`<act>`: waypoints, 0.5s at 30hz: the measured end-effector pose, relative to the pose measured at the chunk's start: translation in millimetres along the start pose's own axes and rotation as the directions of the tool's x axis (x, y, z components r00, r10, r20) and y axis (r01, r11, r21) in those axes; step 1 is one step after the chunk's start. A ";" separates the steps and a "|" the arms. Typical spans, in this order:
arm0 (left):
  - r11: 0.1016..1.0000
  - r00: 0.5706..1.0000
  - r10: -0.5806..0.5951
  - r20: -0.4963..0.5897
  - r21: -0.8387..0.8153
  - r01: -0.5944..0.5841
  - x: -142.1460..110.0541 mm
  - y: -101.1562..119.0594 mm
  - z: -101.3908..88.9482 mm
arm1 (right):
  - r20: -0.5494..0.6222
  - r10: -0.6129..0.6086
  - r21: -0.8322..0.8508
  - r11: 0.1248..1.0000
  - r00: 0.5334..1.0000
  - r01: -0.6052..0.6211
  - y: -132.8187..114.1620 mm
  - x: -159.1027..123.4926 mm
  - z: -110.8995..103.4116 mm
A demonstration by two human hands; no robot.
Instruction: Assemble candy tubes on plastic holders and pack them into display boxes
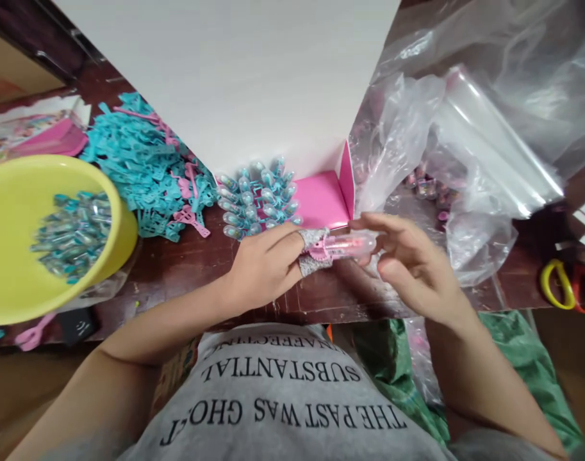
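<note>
Tube (350,246), pink and clear, is pinched by the left hand (268,259) on the near side of the pink-lined box (321,195), the right hand (420,269) loosely curled at its tip, contact unclear, apparently an adjusting step needing steadiness.

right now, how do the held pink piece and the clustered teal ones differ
The held piece has pink parts; the clustered pieces have teal. The held piece is alone in the left hand; the clustered pieces are grouped at the pink box. Both have see-through, rounded ends.
</note>
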State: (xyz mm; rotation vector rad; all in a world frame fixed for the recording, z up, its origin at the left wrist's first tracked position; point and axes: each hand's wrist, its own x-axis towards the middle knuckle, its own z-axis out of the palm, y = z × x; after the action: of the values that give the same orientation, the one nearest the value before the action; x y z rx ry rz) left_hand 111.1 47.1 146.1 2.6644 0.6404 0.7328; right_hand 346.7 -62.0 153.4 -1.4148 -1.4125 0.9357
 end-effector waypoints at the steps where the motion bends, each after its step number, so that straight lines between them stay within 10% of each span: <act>1: 1.000 1.000 -0.023 0.021 -0.005 0.023 2.7 -1.1 -3.2 | 0.016 -0.051 -0.047 0.998 0.999 0.052 -4.0 6.1 -0.1; 5: 0.999 0.997 -0.002 0.071 0.051 -0.002 19.4 -6.2 -18.3 | 0.036 -0.131 -0.169 0.976 0.991 0.135 -16.0 34.6 -1.2; 10: 0.977 0.991 -0.026 0.132 0.214 -0.003 58.0 -32.4 -34.8 | -0.390 -0.328 -0.260 0.936 0.860 0.239 -14.8 86.7 -27.2; 15: 0.966 0.922 0.028 0.387 0.227 -0.125 63.2 -83.2 -32.7 | 0.057 -0.200 -0.608 0.770 0.978 0.193 -6.2 137.7 -36.3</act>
State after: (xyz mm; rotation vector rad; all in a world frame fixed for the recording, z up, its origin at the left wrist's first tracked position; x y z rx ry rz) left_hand 114.0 154.7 165.7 2.9563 0.5512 0.1397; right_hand 387.5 71.7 181.7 -1.6771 -1.9208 0.3250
